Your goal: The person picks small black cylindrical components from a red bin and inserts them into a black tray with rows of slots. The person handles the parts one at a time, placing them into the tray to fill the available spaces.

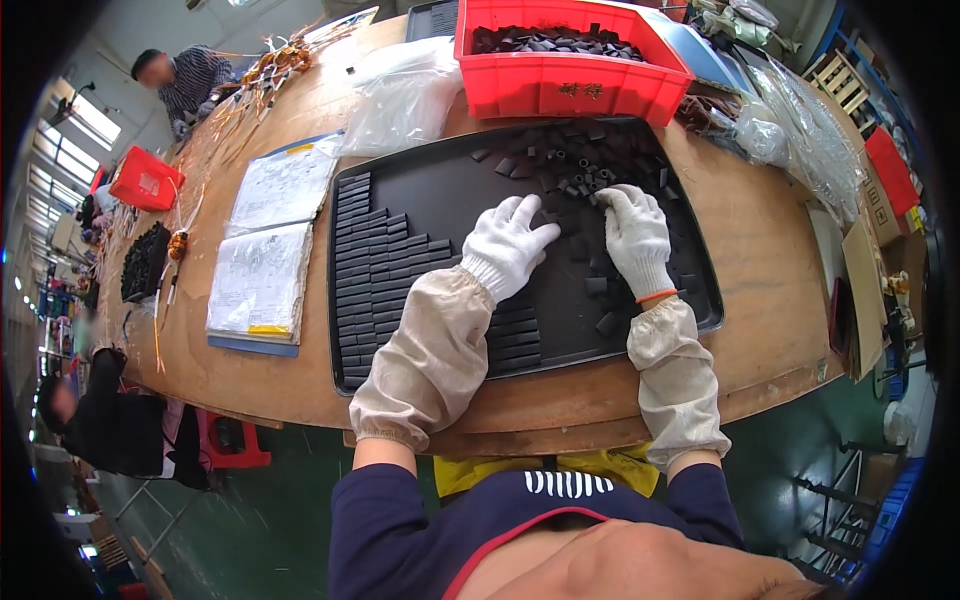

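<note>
A large black tray (450, 165) lies on the table in front of me. Short black tubes (385, 262) stand in neat, close-packed rows over its left part. Loose black tubes (585, 180) are heaped at its far right, and a few lie scattered around my right hand. My left hand (508, 245), in a white knit glove, hovers over the middle of the tray, its fingers apart and nothing visible in them. My right hand (637, 235), gloved alike, is at the near edge of the heap with fingers curled together; what the fingertips hold is hidden.
Behind the tray stands a red bin (570, 85) of black pieces. Plastic bags (405, 100) and a document folder (262, 270) lie left of it. Farther left are a small red box (146, 180) and wire bundles (285, 62). Two people sit at the left; clear plastic wrap (800, 125) lies right.
</note>
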The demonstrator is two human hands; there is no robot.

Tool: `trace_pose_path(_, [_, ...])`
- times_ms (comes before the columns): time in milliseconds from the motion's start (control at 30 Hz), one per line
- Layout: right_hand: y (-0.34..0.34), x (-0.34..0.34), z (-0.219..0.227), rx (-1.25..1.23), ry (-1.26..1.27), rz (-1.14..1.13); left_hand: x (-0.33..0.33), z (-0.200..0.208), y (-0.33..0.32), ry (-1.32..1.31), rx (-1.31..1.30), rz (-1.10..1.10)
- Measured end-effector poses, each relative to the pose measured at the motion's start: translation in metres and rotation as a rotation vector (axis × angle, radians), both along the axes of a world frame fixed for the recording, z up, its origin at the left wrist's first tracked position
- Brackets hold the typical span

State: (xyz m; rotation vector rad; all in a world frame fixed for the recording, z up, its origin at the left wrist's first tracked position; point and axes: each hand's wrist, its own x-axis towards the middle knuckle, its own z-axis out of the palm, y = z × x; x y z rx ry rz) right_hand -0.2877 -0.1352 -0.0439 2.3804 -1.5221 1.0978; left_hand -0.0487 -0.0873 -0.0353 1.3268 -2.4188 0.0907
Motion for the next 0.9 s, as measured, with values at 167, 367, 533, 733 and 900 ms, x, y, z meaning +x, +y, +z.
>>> trace_pose_path(167, [-0.001,0.002,-0.003,-0.07,0.021,0.095,0.001,-0.005,0.0,-0.03,0.039,0.041])
trace_pose_path(367, [0.0,-0.003,-0.009,0.071,0.177,0.004,0.0,0.005,0.003,-0.045,0.085,0.061])
trace_pose_path(533, [0.0,-0.004,-0.011,0.06,0.183,0.025,-0.003,0.008,-0.005,-0.046,0.103,0.009])
trace_pose_path(733, [0.002,0.003,-0.014,0.03,0.27,-0.008,-0.002,-0.023,-0.005,0.039,-0.053,-0.058])
trace_pose_path(900, [-0.006,0.001,-0.013,-0.048,0.215,-0.007,-0.008,-0.014,-0.008,-0.016,0.038,-0.039])
